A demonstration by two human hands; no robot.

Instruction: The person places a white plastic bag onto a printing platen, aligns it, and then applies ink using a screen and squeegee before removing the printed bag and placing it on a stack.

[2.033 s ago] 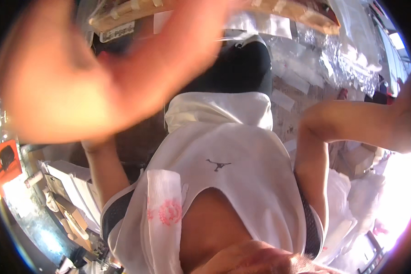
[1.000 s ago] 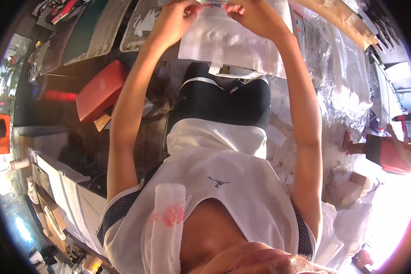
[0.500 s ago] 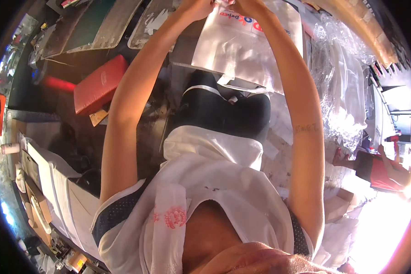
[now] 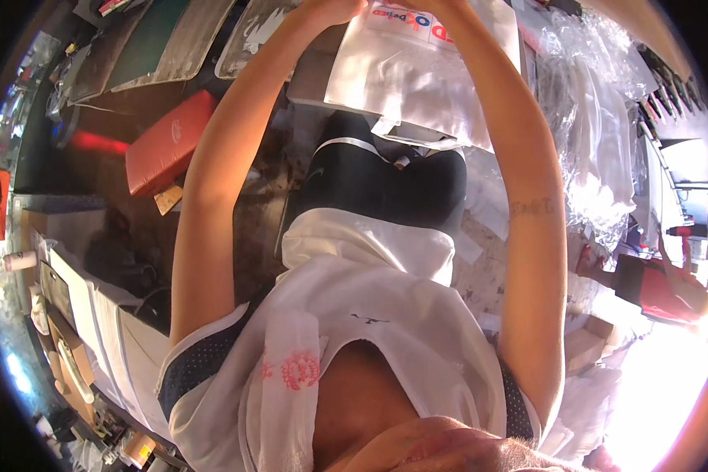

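Note:
A white flat sheet or bag with red and blue print [image 4: 417,75] lies in front of me; I cannot tell its material. At its upper left edge is my left hand [image 4: 337,11], cut off by the top of the picture. Over the printed part reaches my right hand [image 4: 426,5], which is cropped even more. Both arms stretch forward, one on each side of the sheet. The fingers are mostly out of the picture, so any grip is hidden. Beneath the sheet's near edge, a loose white flap [image 4: 383,126] hangs toward my lap.
To the left sits a red padded block [image 4: 170,141]. Worn flat boards [image 4: 153,47] lean at the upper left. Crumpled clear plastic wrap [image 4: 594,118] heaps up on the right. A person in a red top [image 4: 669,295] is farther right. White-covered stacks [image 4: 106,322] stand at the lower left.
Both hands have shifted slightly up and out of the picture. The white sheet sits a little higher in view, and its print shows at a slightly different place between my arms.

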